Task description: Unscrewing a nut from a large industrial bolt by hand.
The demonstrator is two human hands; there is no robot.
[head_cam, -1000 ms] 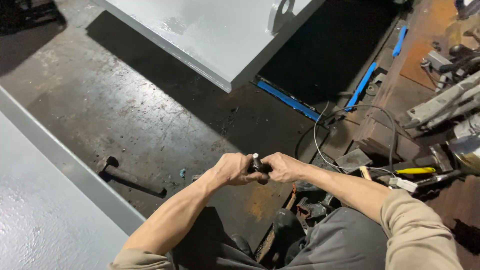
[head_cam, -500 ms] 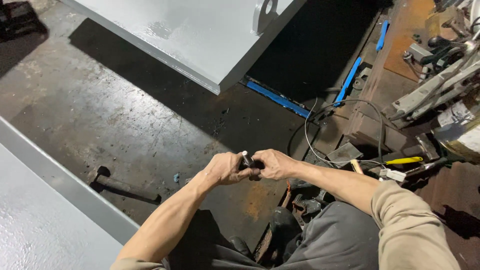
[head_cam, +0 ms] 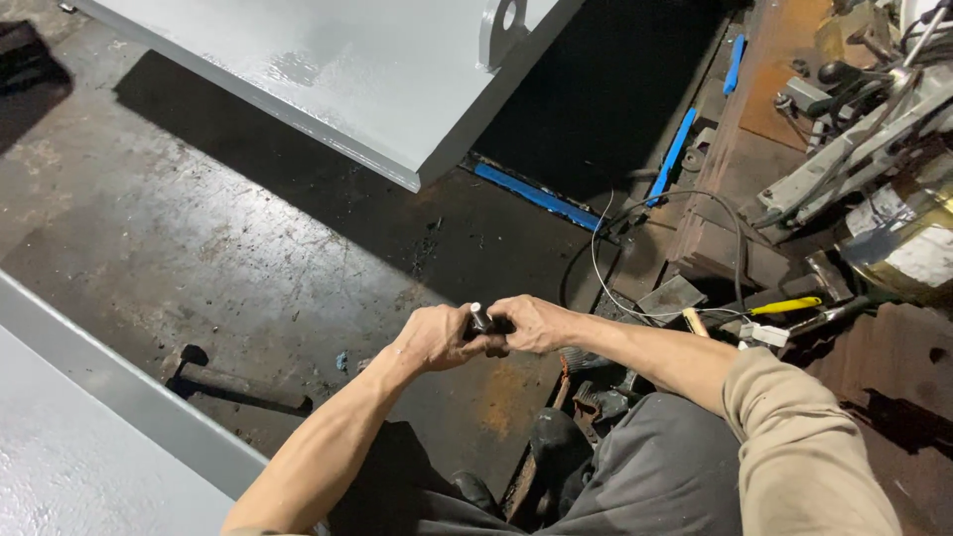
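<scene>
Together left hand [head_cam: 429, 337] and right hand [head_cam: 531, 323] clasp a small dark cylinder [head_cam: 479, 322]

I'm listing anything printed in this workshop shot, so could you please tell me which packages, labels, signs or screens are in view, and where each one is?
Small white tag or label: among the tools right of the right hand, near the yellow-handled tool; roughly rectangular, too small to make out more.
Pale patch on a shiny rounded container: far right edge; possibly a label, cannot tell.
No signs or screens are visible.
</scene>
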